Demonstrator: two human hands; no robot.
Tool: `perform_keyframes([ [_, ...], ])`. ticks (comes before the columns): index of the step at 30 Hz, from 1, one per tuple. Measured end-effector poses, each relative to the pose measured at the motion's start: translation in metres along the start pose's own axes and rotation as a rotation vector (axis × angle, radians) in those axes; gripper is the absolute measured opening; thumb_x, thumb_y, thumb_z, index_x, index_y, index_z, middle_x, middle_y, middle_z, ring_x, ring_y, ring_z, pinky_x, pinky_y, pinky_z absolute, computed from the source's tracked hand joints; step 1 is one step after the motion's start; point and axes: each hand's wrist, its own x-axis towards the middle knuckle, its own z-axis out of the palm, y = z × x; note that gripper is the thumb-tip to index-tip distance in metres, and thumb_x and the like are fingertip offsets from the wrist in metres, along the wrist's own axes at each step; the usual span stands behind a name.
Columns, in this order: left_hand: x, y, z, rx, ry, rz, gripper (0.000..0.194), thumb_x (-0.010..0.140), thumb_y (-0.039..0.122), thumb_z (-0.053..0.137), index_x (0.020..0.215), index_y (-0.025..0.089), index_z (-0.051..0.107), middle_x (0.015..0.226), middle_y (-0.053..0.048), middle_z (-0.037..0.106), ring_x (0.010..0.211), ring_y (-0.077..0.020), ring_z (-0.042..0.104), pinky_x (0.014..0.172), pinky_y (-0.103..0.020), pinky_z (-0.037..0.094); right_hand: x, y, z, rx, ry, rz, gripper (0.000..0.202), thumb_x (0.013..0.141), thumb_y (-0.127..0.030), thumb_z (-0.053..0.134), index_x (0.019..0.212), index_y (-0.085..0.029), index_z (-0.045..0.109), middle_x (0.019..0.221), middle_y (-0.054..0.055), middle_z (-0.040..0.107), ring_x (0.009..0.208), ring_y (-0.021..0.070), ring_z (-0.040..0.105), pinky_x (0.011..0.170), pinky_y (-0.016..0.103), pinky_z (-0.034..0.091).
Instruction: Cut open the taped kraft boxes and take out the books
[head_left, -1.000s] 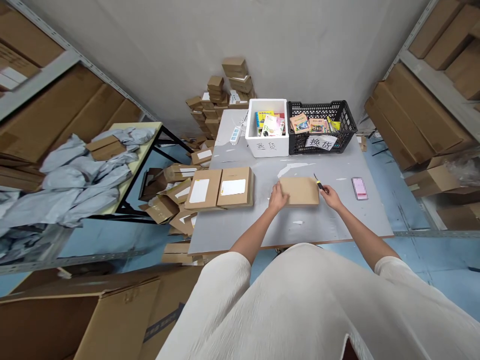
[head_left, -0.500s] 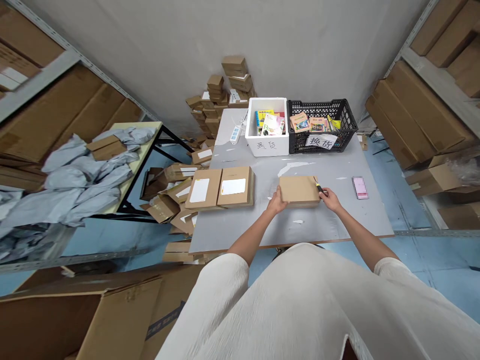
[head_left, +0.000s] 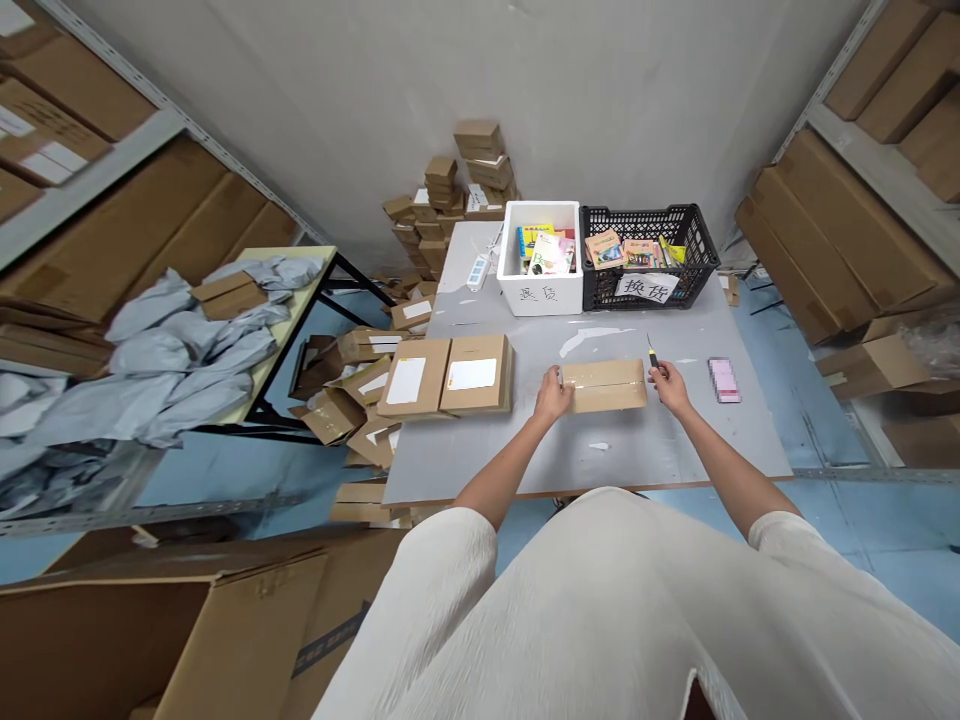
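Observation:
A brown cardboard box [head_left: 606,388] is tipped up over the grey table [head_left: 480,455], its taped seam facing me. My left hand [head_left: 553,394] grips the left end of this box. In my right hand [head_left: 670,386] is a utility knife [head_left: 652,354] with a yellow and black handle; its thin blade points away from me. The knife is just right of the box and apart from it. Left of my left hand lie two more boxes with white labels, a nearer-middle box [head_left: 475,398] and a further-left box [head_left: 412,403].
At the back of the table stand a white bin [head_left: 540,296] and a black crate [head_left: 694,262], both holding books. A power strip [head_left: 477,271] lies beside the bin. A pink phone-like object [head_left: 724,381] is at right. Grey parcels [head_left: 157,353] cover the left table.
The box has been turned from lying flat to showing its taped side. The knife has come away from the box's right edge and now points forward.

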Motion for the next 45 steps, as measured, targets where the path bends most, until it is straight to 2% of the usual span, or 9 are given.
perform_keyframes([
  [4,0.0,-0.006,0.004,0.025,-0.042,0.051,0.067,0.097,0.027,0.061,0.163,0.025,0.045,0.161,-0.015,0.055,0.135,-0.0303,0.065,0.115,-0.046,0.054,-0.006,-0.01,-0.004,-0.097,0.006,-0.087,0.063,0.093,-0.073,0.059,0.127,-0.022,0.073,0.104,0.009,0.08,0.087,0.0256,0.074,0.09,0.045,0.063],
  [9,0.004,-0.01,0.006,0.024,-0.045,0.046,0.061,0.097,0.029,0.062,0.158,0.025,0.053,0.154,-0.014,0.059,0.133,-0.0301,0.066,0.114,-0.046,0.054,-0.014,-0.036,0.002,-0.278,-0.263,-0.157,0.054,0.1,-0.067,0.057,0.128,-0.025,0.075,0.093,0.005,0.082,0.075,0.0229,0.072,0.08,0.039,0.063],
  [11,0.006,-0.012,0.006,0.013,-0.032,0.051,0.06,0.098,0.03,0.062,0.158,0.025,0.054,0.153,-0.014,0.061,0.131,-0.0299,0.067,0.114,-0.045,0.054,-0.014,-0.048,0.007,-0.398,-0.367,-0.222,0.048,0.1,-0.063,0.061,0.127,-0.026,0.077,0.096,0.005,0.083,0.081,0.0249,0.074,0.082,0.039,0.062],
  [15,0.01,-0.015,0.006,0.019,0.011,0.086,0.056,0.101,0.035,0.061,0.157,0.027,0.059,0.147,-0.012,0.067,0.131,-0.0313,0.066,0.115,-0.045,0.053,-0.007,-0.069,0.022,-0.58,-0.525,-0.394,0.038,0.103,-0.054,0.061,0.123,-0.029,0.082,0.124,0.006,0.083,0.106,0.0305,0.076,0.092,0.039,0.058],
  [18,0.011,-0.016,0.008,0.01,0.025,0.099,0.055,0.102,0.037,0.062,0.156,0.026,0.061,0.145,-0.012,0.067,0.133,-0.032,0.064,0.117,-0.046,0.052,0.002,-0.081,0.034,-0.702,-0.608,-0.483,0.038,0.105,-0.051,0.059,0.124,-0.03,0.084,0.121,0.005,0.084,0.107,0.031,0.076,0.09,0.038,0.056],
  [24,0.011,-0.014,0.009,0.042,0.037,0.095,0.056,0.1,0.035,0.067,0.155,0.026,0.063,0.143,-0.013,0.068,0.137,-0.0361,0.06,0.119,-0.049,0.049,0.021,-0.096,0.06,-0.799,-0.664,-0.569,0.038,0.102,-0.058,0.065,0.121,-0.033,0.087,0.109,0.004,0.086,0.104,0.0305,0.076,0.086,0.034,0.054],
  [28,0.01,-0.011,0.006,0.038,0.043,0.09,0.054,0.1,0.035,0.069,0.153,0.027,0.065,0.142,-0.014,0.067,0.138,-0.0386,0.058,0.117,-0.049,0.049,0.028,-0.102,0.071,-0.811,-0.677,-0.578,0.037,0.101,-0.06,0.068,0.121,-0.034,0.087,0.11,0.004,0.086,0.109,0.0317,0.076,0.088,0.035,0.054],
  [38,0.007,-0.009,0.001,0.058,0.036,0.067,0.054,0.099,0.04,0.071,0.152,0.033,0.065,0.142,-0.013,0.063,0.138,-0.0399,0.054,0.116,-0.051,0.046,0.035,-0.114,0.075,-0.828,-0.746,-0.574,0.038,0.099,-0.06,0.069,0.118,-0.034,0.088,0.11,0.004,0.086,0.101,0.0309,0.077,0.086,0.035,0.053],
  [45,0.006,-0.007,-0.001,0.117,0.03,0.056,0.052,0.099,0.041,0.07,0.151,0.036,0.064,0.147,-0.011,0.061,0.141,-0.0374,0.051,0.115,-0.049,0.044,0.031,-0.128,0.076,-1.053,-0.811,-0.6,0.042,0.107,-0.054,0.06,0.135,-0.031,0.081,0.115,0.007,0.085,0.104,0.0281,0.074,0.085,0.031,0.05],
])
